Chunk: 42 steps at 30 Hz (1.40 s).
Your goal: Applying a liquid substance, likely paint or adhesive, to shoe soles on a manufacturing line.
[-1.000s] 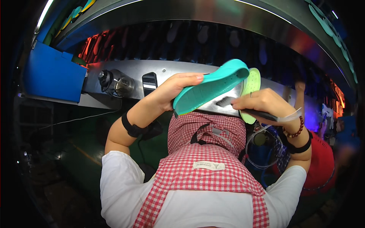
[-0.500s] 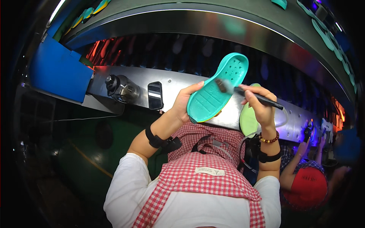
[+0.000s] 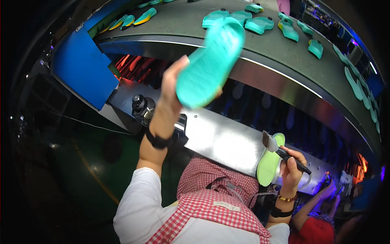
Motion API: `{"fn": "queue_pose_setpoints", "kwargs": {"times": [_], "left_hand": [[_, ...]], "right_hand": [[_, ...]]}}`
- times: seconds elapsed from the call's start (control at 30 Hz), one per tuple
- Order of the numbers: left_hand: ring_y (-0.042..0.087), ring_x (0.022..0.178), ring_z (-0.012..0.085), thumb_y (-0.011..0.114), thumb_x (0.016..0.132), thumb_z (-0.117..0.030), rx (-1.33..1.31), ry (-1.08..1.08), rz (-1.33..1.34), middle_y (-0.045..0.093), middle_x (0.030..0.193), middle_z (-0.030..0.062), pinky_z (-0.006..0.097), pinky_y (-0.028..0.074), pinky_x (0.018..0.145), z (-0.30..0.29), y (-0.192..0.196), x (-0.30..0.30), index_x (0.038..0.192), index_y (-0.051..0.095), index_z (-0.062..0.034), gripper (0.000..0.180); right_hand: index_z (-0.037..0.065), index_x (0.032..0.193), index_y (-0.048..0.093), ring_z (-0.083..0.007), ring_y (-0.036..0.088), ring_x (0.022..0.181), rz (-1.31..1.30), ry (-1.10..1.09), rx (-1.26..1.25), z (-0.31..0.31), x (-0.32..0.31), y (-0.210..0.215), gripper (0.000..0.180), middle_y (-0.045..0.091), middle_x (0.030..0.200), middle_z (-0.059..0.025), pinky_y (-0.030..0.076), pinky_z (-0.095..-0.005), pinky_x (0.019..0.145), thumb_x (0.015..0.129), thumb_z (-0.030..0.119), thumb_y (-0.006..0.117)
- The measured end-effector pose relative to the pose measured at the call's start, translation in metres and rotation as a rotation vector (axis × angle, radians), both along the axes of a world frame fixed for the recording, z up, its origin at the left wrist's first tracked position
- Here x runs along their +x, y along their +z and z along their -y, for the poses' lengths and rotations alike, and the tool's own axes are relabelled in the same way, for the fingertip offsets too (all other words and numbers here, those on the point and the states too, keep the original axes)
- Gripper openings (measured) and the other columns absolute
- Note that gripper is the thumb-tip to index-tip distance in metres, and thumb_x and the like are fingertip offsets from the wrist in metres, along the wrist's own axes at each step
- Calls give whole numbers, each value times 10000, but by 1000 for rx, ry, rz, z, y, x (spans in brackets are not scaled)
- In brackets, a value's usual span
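Note:
My left hand (image 3: 172,83) is closed on a turquoise shoe sole (image 3: 209,67), raised in front of the dark conveyor belt and smeared by motion. Its fingers wrap the sole's left edge, and a fingertip shows at the right edge. Lower down on the right, my right hand (image 3: 293,166) grips a brush (image 3: 290,156) with a black handle and dark bristles pointing up and left. A thin tube trails from the handle's end. Behind the bristles, a pale green sole-shaped piece (image 3: 267,167) lies on the metal ledge (image 3: 227,136), apart from my right hand.
Several turquoise soles (image 3: 260,25) lie on the conveyor belt (image 3: 178,30) beyond the ledge. A dark-lidded bottle (image 3: 142,110) and a phone (image 3: 181,130) sit on the ledge behind my left forearm. At far left stands a blue cabinet (image 3: 83,67). A co-worker in red (image 3: 315,232) is at lower right.
My left hand has lifted the turquoise sole up and left toward the belt. The brush has left the sole and moved down and right with my right hand. The view has shifted, showing more belt.

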State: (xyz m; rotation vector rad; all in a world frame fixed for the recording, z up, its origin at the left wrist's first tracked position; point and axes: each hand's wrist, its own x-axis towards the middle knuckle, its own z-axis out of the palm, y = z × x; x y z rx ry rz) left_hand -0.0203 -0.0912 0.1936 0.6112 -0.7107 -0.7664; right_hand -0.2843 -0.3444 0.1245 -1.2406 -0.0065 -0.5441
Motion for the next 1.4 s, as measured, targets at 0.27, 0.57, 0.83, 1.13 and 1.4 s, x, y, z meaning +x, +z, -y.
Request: {"fn": "queue_pose_setpoints", "kwargs": {"times": [0.27,0.57,0.83,1.13,1.4], "left_hand": [[354,1218,291,453,826,-434,346,1462,164,437,1261,164,385,314,982,61,19,185,1222,422,-3,586],[491,1038,317,635,735,-299,859,1505,1203,609,942,172,401,385,881,72,11,145,827,650,-42,274],[545,980,210,531,761,-32,201,400,-3,505,1117,177,324,455,839,-17,-38,29,1184,381,39,455],[413,1158,362,551,745,-207,119,-183,-441,399,1259,223,489,350,961,14,-155,-102,1307,277,9,662],[417,1151,360,90,755,-745,41,-360,-575,409,1269,176,502,323,962,63,-149,-135,1330,300,-102,888]], "right_hand": [[-48,1065,530,-176,598,714,-97,-87,91,11,-4,-41,319,575,1044,-225,479,-249,636,791,97,606],[-51,955,577,-218,601,860,-168,-145,110,9,-5,-46,243,608,972,-189,463,-307,821,712,-51,602],[-62,948,580,-236,591,902,-171,-59,201,12,-2,-42,231,608,964,-189,439,-329,872,718,-53,594],[-43,947,605,-185,600,858,-207,124,133,-13,21,-20,224,632,923,-159,461,-263,782,725,-18,607],[-27,925,624,-132,607,796,-246,54,-21,-19,63,-37,194,649,874,-100,480,-231,745,738,14,654]]}}
